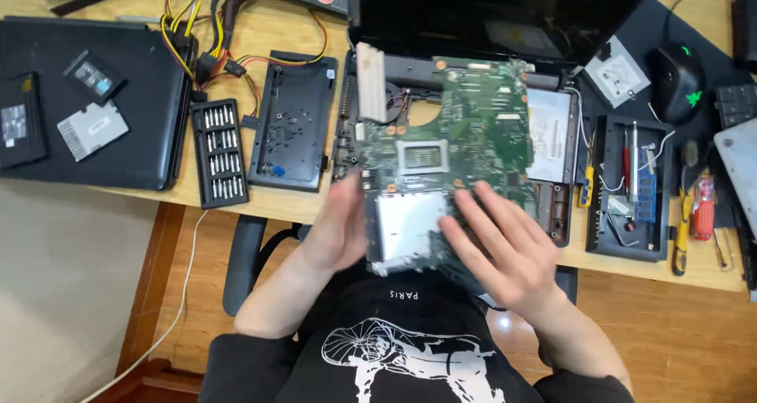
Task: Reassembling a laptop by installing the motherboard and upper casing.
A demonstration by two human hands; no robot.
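A green laptop motherboard [465,135] with a silver metal slot cover at its near end is lifted over the opened laptop base [556,206]. My left hand [341,228] presses flat against the board's left edge. My right hand [505,241] lies on its near right part with fingers spread, gripping the board. Both hands hold it between them. The dark laptop screen [489,9] stands behind.
A screwdriver bit set [219,152] and a black bottom cover [293,123] lie left of the laptop. A closed black laptop [87,95] with small drives sits far left. A black tray with tools [631,186], screwdrivers [700,206] and a mouse [678,80] are on the right.
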